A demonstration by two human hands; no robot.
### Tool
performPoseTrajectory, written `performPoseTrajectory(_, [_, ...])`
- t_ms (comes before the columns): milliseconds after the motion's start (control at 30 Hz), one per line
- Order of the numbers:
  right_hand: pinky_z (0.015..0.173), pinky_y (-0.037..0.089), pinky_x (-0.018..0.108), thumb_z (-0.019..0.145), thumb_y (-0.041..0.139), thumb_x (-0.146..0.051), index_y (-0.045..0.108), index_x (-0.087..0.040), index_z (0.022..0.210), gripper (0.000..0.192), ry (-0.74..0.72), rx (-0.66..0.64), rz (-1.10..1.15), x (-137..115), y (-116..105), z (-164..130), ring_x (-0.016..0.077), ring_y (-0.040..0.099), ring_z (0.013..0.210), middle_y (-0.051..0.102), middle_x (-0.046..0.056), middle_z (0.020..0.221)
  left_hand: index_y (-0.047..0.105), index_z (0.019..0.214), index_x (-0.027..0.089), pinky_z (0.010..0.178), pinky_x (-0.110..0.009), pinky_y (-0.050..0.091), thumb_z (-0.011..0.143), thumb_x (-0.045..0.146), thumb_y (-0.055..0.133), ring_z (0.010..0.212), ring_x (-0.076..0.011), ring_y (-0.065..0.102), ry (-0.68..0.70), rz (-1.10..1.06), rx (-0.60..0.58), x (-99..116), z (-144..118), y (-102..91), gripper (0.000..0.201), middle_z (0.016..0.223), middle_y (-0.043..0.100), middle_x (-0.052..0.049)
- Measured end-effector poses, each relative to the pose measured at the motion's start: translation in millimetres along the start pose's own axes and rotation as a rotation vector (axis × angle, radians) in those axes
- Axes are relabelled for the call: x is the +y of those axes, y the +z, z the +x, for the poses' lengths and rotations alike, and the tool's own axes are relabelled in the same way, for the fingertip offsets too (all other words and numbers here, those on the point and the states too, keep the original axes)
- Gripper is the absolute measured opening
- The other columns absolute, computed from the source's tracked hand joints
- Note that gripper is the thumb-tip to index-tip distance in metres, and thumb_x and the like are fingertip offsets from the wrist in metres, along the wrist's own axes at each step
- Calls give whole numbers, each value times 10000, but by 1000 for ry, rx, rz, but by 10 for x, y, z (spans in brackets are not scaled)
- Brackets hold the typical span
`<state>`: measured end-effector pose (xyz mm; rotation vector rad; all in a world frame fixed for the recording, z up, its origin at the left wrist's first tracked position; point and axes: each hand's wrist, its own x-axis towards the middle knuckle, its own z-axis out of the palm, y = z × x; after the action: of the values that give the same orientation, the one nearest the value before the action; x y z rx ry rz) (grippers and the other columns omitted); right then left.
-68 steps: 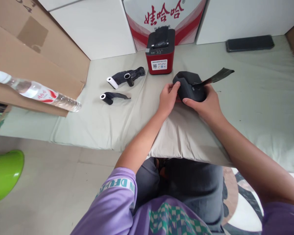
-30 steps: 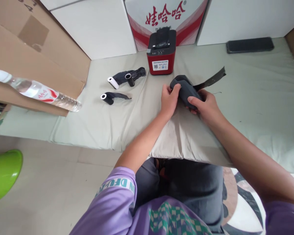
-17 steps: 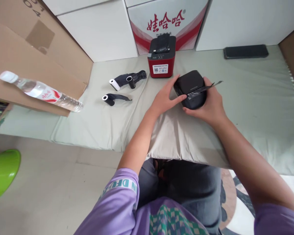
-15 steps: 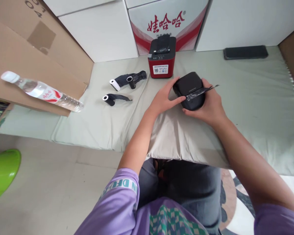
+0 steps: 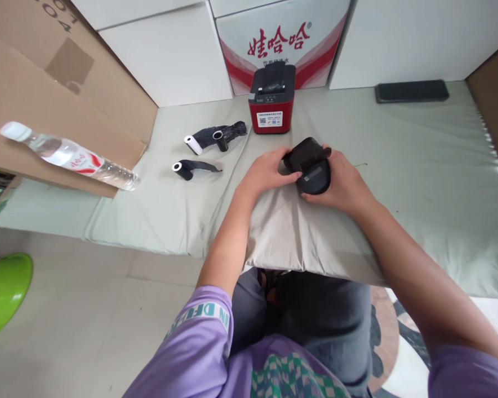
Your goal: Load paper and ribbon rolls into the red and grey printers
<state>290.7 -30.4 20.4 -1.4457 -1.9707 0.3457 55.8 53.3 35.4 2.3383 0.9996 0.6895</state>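
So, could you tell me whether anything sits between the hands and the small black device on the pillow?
Nothing visible does. The left hand and right hand both touch the black device directly, one on each side, as it rests on the pillow. The red printer stands apart behind it.

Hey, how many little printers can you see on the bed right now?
2. A red printer stands by the far boxes; a black printer is held between the left hand and right hand.
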Motion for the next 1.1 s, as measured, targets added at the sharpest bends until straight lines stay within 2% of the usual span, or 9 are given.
performPoseTrajectory(267, [1113, 540, 708, 612, 924, -501, 393, -225, 1572, 1130, 53, -12, 37, -6, 38, -11, 498, 586, 1405, 572, 210, 1544, 684, 1364, 195, 1069, -441, 577, 900, 507, 756, 1251, -307, 746, 36, 97, 8, 25, -41, -75, 564, 1356, 781, -118])
performPoseTrajectory(400, [1115, 512, 705, 615, 907, -496, 312, -206, 1608, 1193, 11, 69, -13, 40, 128, -11, 500, 563, 1364, 547, 220, 1530, 639, 1425, 171, 1106, -507, 581, 926, 509, 751, 1293, -338, 727, 86, 178, 36, 3, -43, -69, 612, 1425, 744, -156])
performPoseTrajectory(500, [1143, 443, 743, 637, 876, -424, 301, -181, 1606, 1153, -43, 123, -112, 22, 167, -10, 517, 499, 1375, 505, 238, 1543, 603, 1453, 172, 1137, -550, 577, 935, 503, 752, 1325, -358, 705, 138, 235, 76, -21, -42, -44, 633, 1475, 711, -172])
performPoseTrajectory(633, [1172, 353, 780, 697, 814, -343, 289, -174, 1606, 1063, -111, 152, -206, -26, 161, -10, 524, 414, 1423, 454, 256, 1567, 517, 1529, 214, 1173, -511, 569, 902, 381, 747, 1393, -328, 670, 183, 196, 55, -1, -56, -43, 688, 1545, 662, -132])
performPoseTrajectory(800, [1179, 335, 790, 720, 768, -321, 261, -179, 1615, 1039, -142, 142, -185, -48, 147, 3, 517, 416, 1418, 468, 248, 1559, 468, 1573, 255, 1126, -467, 602, 897, 291, 684, 1431, -294, 632, 129, 148, 36, 93, -71, -70, 711, 1617, 588, -125])
performPoseTrajectory(900, [1191, 337, 799, 743, 767, -350, 277, -223, 1621, 1014, -139, 134, -137, -67, 144, 11, 507, 425, 1403, 472, 219, 1581, 421, 1618, 276, 1146, -503, 593, 902, 356, 678, 1504, -320, 562, 124, 94, 44, 73, -53, -42, 765, 1684, 516, -99])
performPoseTrajectory(1033, [1198, 365, 798, 761, 783, -395, 285, -252, 1637, 1018, -124, 127, -101, -89, 128, 14, 497, 421, 1393, 496, 197, 1579, 435, 1631, 375, 1131, -581, 592, 910, 587, 678, 1506, -376, 527, 158, 10, 71, -11, -25, -2, 789, 1676, 518, -20])
performPoseTrajectory(1100, [1209, 369, 796, 766, 789, -398, 282, -255, 1643, 1024, -130, 113, -96, -89, 113, 15, 493, 412, 1404, 506, 192, 1577, 435, 1630, 376, 1121, -571, 593, 905, 585, 676, 1494, -372, 535, 153, -9, 75, -23, -24, -11, 792, 1681, 503, -30])
